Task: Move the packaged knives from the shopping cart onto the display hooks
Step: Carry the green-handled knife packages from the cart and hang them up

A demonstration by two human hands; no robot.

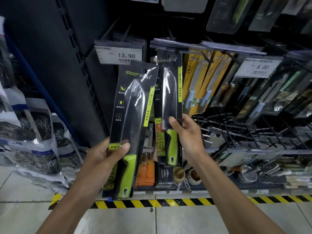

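May swing the tilted left packaged knife [133, 115], off any hook, into hung stock [202, 78] through gripping so low; left hand [108, 154] clamped thumb-over-card beside the green handle [125, 176]. May miss the unseen hook with the right packaged knife [170, 92], hang hole hidden at the rail [168, 43]; right hand [187, 132] pinching mid-card, wrist raised.

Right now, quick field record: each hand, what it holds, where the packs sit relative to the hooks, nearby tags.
left hand: grips green-handled knife pack by its lower half, thumb on front; pack tilted, hang hole empty
right hand: holds second green-handled knife pack at its right edge, thumb on front; upright, top up at the tag rail
second pack on hook: cannot tell
tags: 13.90 tag upper left; 8.00 tag right
neighbours: yellow-carded knives hanging to the right
shopping cart: not in view
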